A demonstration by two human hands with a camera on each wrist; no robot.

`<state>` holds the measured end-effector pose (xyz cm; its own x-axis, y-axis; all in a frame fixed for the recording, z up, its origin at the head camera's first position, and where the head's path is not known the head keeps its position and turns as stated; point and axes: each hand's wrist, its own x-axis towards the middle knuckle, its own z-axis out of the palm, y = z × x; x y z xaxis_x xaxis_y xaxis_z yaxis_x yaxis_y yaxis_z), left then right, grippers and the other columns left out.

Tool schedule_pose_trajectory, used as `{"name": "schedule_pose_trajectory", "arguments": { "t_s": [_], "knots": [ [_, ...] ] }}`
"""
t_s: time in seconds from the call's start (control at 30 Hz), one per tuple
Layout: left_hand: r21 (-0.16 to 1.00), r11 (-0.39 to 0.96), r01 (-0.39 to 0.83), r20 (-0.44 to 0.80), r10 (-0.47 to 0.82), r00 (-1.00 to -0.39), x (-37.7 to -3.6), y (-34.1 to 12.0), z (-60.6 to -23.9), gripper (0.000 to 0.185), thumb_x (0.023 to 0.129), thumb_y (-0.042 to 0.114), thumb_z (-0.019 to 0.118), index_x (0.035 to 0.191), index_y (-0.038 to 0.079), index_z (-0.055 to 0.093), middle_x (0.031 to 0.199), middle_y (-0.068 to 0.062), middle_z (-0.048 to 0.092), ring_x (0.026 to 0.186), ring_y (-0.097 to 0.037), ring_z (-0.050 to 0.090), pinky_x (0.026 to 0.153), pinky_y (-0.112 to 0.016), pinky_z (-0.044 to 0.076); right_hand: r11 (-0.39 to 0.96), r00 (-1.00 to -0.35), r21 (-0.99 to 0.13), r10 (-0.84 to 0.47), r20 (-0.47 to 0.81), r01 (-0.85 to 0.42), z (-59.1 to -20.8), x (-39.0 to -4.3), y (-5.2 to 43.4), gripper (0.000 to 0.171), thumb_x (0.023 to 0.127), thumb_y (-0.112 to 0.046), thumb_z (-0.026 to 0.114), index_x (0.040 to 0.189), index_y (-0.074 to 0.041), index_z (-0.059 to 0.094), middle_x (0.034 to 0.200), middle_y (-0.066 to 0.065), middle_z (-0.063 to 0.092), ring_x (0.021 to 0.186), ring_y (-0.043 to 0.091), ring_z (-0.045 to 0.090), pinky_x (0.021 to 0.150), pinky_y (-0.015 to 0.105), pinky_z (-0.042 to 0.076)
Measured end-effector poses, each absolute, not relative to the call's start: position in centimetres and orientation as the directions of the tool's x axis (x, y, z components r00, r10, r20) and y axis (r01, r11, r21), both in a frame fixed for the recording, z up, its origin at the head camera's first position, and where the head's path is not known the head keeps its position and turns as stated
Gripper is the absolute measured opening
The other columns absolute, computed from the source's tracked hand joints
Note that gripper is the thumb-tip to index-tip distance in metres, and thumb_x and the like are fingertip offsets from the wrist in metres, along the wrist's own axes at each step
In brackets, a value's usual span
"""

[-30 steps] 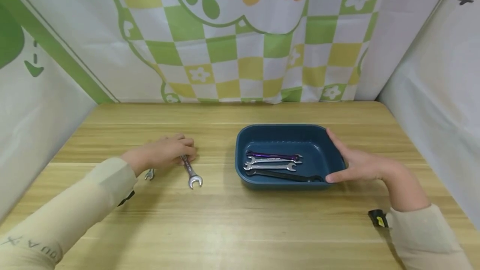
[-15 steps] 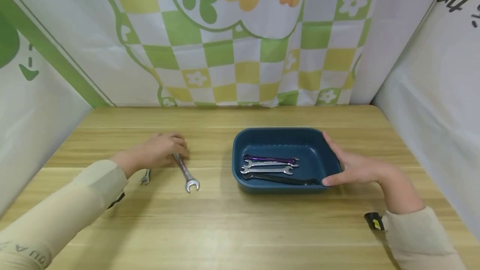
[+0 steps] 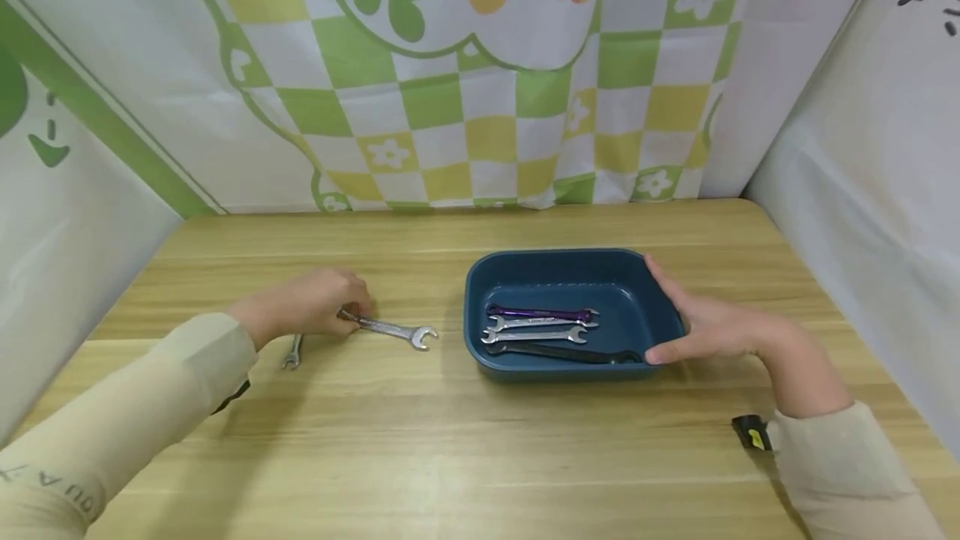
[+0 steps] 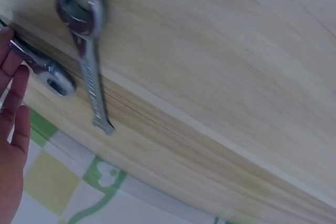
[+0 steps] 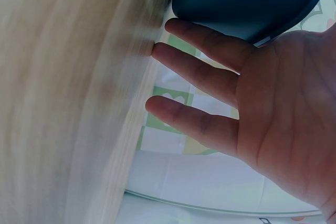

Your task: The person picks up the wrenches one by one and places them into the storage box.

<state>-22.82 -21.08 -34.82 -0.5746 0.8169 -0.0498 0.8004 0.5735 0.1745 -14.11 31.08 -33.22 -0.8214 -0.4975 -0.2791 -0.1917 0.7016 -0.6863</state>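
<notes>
My left hand (image 3: 318, 302) pinches a silver open-ended wrench (image 3: 390, 328), whose open jaw points right toward the bin. Beside that hand another silver wrench (image 4: 90, 66) lies on the table, partly hidden by the hand in the head view. My right hand (image 3: 720, 330) rests at the right end of a dark blue bin (image 3: 474, 348), its thumb on the near rim corner and the other fingers straight along the end. Inside the bin lie a purple wrench (image 3: 540, 314), two silver wrenches (image 3: 536, 335) and a black wrench (image 3: 558, 352).
The wood-grain table (image 3: 420, 440) meets a checked green, yellow and white cloth (image 3: 487, 107) at its back edge. White printed sheets (image 3: 885, 148) stand along the sides. A black strap piece (image 3: 752, 432) sits by the right cuff.
The wrench in my left hand has swung from pointing toward me to pointing right, and my left hand has shifted slightly left. My right hand stays at the bin.
</notes>
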Motion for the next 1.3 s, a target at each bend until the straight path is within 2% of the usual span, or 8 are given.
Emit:
{"name": "schedule_pose_trajectory", "arguments": {
  "t_s": [0.13,0.23,0.57,0.87,1.07,1.3],
  "knots": [
    [0.219,0.628,0.747,-0.137,0.778,-0.613,-22.7,-20.4,-34.7,0.015,0.076,0.005,0.071,0.077,0.016,0.061,0.074,0.007,0.054,0.072,-0.009,0.044,0.064,-0.025,0.039,0.703,-0.823,-0.685,-0.496,-0.279,-0.192,-33.2,-14.2,31.0,0.127,0.083,-0.037,0.079,0.155,-0.016,-0.024,0.164,0.022,-0.017,0.149,0.052,0.001,0.114,0.071,0.014],
    [0.250,0.654,0.714,-0.180,0.756,-0.630,-22.6,-20.0,-34.7,0.016,0.075,0.005,0.069,0.074,0.016,0.056,0.071,0.006,0.049,0.069,-0.008,0.042,0.063,-0.024,0.037,0.702,-0.825,-0.685,-0.496,-0.272,-0.196,-33.1,-14.1,31.0,0.128,0.083,-0.037,0.079,0.155,-0.015,-0.024,0.164,0.022,-0.017,0.149,0.052,0.000,0.114,0.070,0.014],
    [0.408,0.678,0.611,-0.262,0.728,-0.633,-22.3,-19.9,-34.2,0.015,0.073,0.001,0.069,0.076,0.012,0.060,0.069,0.005,0.053,0.064,-0.007,0.046,0.058,-0.022,0.041,0.704,-0.823,-0.683,-0.497,-0.276,-0.196,-33.2,-13.9,30.8,0.126,0.084,-0.038,0.078,0.156,-0.015,-0.023,0.164,0.022,-0.016,0.149,0.052,0.001,0.114,0.071,0.015],
    [0.582,0.676,0.452,-0.367,0.714,-0.596,-22.3,-20.7,-34.0,0.007,0.086,0.006,0.074,0.084,0.009,0.067,0.076,0.003,0.061,0.069,-0.009,0.054,0.062,-0.022,0.048,0.703,-0.824,-0.687,-0.492,-0.279,-0.187,-33.0,-13.9,30.9,0.127,0.083,-0.038,0.079,0.156,-0.016,-0.023,0.164,0.022,-0.016,0.149,0.052,0.000,0.114,0.071,0.014],
    [0.604,0.676,0.421,-0.390,0.712,-0.584,-21.9,-21.0,-33.8,0.009,0.087,0.007,0.072,0.082,0.009,0.065,0.075,0.004,0.057,0.067,-0.007,0.050,0.062,-0.021,0.045,0.701,-0.823,-0.688,-0.495,-0.279,-0.188,-33.0,-13.9,30.9,0.127,0.083,-0.039,0.079,0.155,-0.015,-0.023,0.163,0.023,-0.017,0.149,0.052,-0.001,0.114,0.071,0.012],
    [0.612,0.678,0.407,-0.377,0.702,-0.604,-21.1,-21.6,-33.9,0.009,0.088,0.008,0.072,0.084,0.009,0.063,0.075,0.004,0.054,0.068,-0.007,0.049,0.062,-0.022,0.044,0.710,-0.823,-0.679,-0.491,-0.285,-0.188,-33.0,-14.0,31.0,0.127,0.083,-0.040,0.078,0.156,-0.016,-0.024,0.163,0.024,-0.016,0.149,0.053,0.000,0.114,0.071,0.013]
  ]
}}
